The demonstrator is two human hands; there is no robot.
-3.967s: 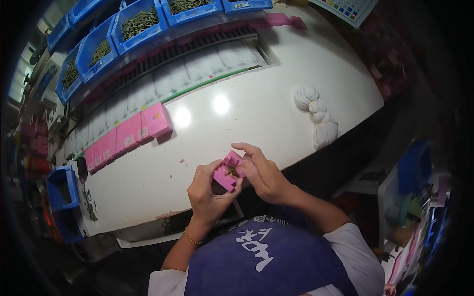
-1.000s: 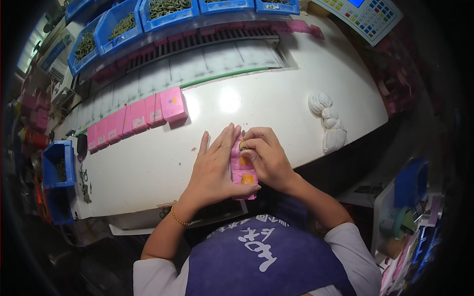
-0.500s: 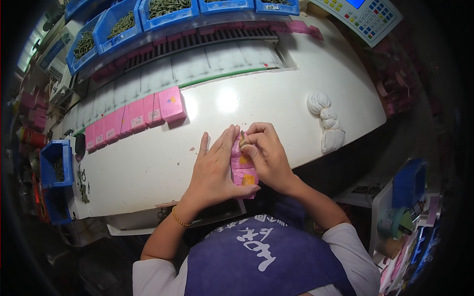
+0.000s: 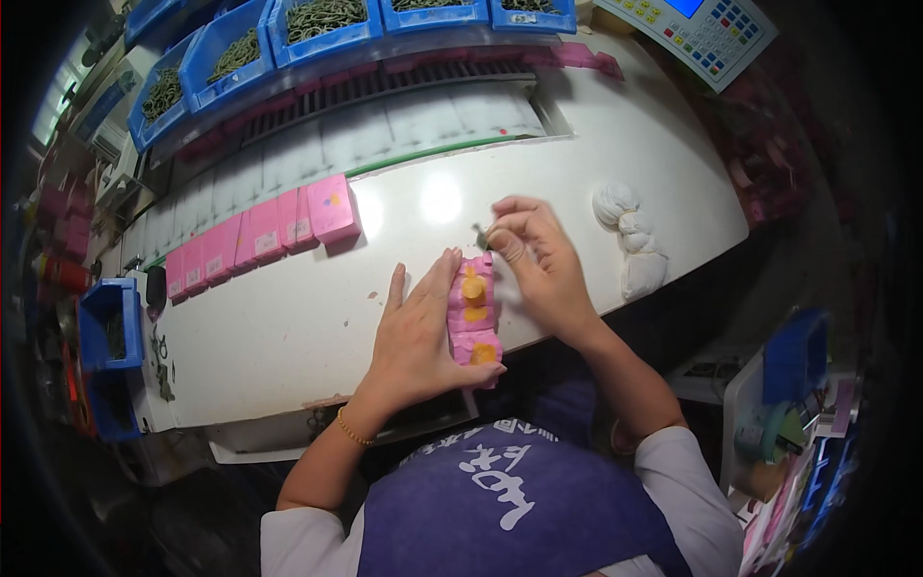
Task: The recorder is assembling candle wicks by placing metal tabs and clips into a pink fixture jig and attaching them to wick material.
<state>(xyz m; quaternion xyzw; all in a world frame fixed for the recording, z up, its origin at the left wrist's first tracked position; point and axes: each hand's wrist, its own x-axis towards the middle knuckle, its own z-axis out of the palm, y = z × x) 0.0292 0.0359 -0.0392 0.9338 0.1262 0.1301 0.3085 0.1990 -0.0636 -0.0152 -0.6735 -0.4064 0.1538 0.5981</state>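
A pink mould (image 4: 461,320) with orange-yellow patches lies on the near part of the white table, its inner face up. My left hand (image 4: 415,330) grips it, fingers along its left side and thumb across its near end. Just past the far end, my right hand (image 4: 536,258) is raised off the mould, pinching a small dark green piece (image 4: 482,237) between thumb and fingertips. The piece's exact shape is too small to tell.
A row of pink blocks (image 4: 258,234) stands at the left beside a lit panel (image 4: 365,135). Blue bins (image 4: 322,46) of green pieces line the back. A tied white cloth bundle (image 4: 630,240) lies at the right, a keypad machine (image 4: 707,38) beyond. Another blue bin (image 4: 111,324) is far left.
My right hand has lifted away from the mould, up and to the right, with the green piece between its fingers. More of the mould's face now shows; my left hand stays on it.
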